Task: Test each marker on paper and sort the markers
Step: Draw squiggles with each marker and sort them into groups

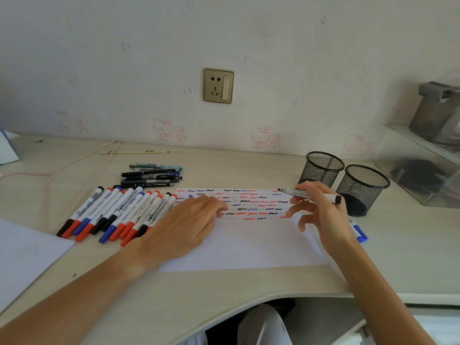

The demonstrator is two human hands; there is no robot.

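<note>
Right hand [321,210] pinches a black marker [308,194] by thumb and forefinger, other fingers spread, tip lifted off the paper [249,242]. Left hand [189,220] lies flat, steadying the sheet.

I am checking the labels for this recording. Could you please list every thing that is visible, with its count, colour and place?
whiteboard markers: about twelve, white with red, blue or black caps, row left of paper
pens: several, dark, behind that row
paper: one, white, red, blue and black squiggles, desk centre
mesh cups: two, black, right of paper
blue marker: one, lying by right wrist
wall socket: one, gold, on the wall
black marker: one, in right hand
left hand: flat on paper
right hand: pinches black marker
</note>
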